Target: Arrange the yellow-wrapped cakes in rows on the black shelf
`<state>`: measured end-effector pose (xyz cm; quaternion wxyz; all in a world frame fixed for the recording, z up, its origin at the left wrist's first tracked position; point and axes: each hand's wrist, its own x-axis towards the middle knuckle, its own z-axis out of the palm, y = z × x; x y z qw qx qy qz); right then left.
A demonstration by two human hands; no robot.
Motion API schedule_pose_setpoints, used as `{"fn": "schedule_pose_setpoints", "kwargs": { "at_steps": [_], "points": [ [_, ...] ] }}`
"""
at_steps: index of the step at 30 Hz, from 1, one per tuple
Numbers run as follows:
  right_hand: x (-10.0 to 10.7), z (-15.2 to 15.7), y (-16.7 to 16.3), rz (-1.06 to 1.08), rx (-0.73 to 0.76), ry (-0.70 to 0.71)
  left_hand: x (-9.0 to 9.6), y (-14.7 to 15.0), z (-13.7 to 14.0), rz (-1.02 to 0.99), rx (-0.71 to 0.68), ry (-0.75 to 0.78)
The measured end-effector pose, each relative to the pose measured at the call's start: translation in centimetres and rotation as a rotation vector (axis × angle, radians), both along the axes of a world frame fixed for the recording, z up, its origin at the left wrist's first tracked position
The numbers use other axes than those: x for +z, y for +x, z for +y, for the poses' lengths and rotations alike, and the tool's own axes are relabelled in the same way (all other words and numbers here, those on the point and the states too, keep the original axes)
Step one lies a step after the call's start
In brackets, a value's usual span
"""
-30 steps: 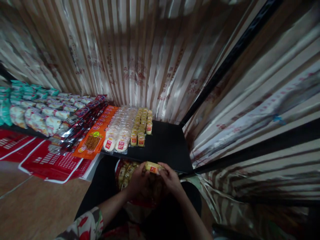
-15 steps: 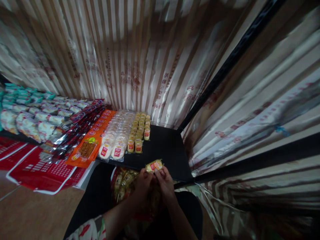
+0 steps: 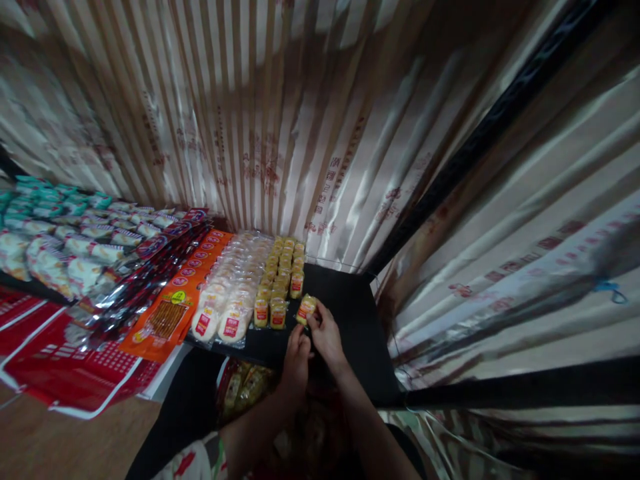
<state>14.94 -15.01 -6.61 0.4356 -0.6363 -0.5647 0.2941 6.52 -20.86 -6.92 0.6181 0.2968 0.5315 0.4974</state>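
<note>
A small yellow wrapped cake (image 3: 306, 309) with a red and orange label is tilted nearly upright over the black shelf. My right hand (image 3: 326, 339) pinches it by its right side. Just below its lower end is my left hand (image 3: 297, 357), fingers curled closed; whether they still touch the wrapper I cannot tell. To the left, rows of the same yellow packets (image 3: 278, 313) stand on the shelf. Under my forearms lies a bag of similar yellow packets (image 3: 245, 387), partly covered by my arms.
Beside the yellow rows on the black shelf (image 3: 345, 307) are white round crackers (image 3: 233, 327), an orange snack bag (image 3: 165, 317), dark shiny packets (image 3: 145, 267) and white-and-green packets (image 3: 100, 250). A red bag (image 3: 75, 367) hangs below. Black posts (image 3: 450, 173) and striped sheeting enclose the shelf.
The wrapped cake has moved from near the shelf's front edge up toward the yellow rows and turned from sideways to nearly upright. My left hand has slid below it.
</note>
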Motion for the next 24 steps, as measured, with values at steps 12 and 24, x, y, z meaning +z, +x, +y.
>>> {"fn": "schedule_pose_setpoints", "kwargs": {
  "at_steps": [12, 24],
  "points": [
    [-1.0, 4.2, -1.9, -0.061, 0.037, 0.044, -1.3, 0.2, 3.9, 0.039, 0.014, 0.087],
    [-2.5, 3.9, -2.4, -0.121, 0.007, 0.053, -0.7, -0.2, 4.2, 0.039, 0.021, 0.060]
  ]
}}
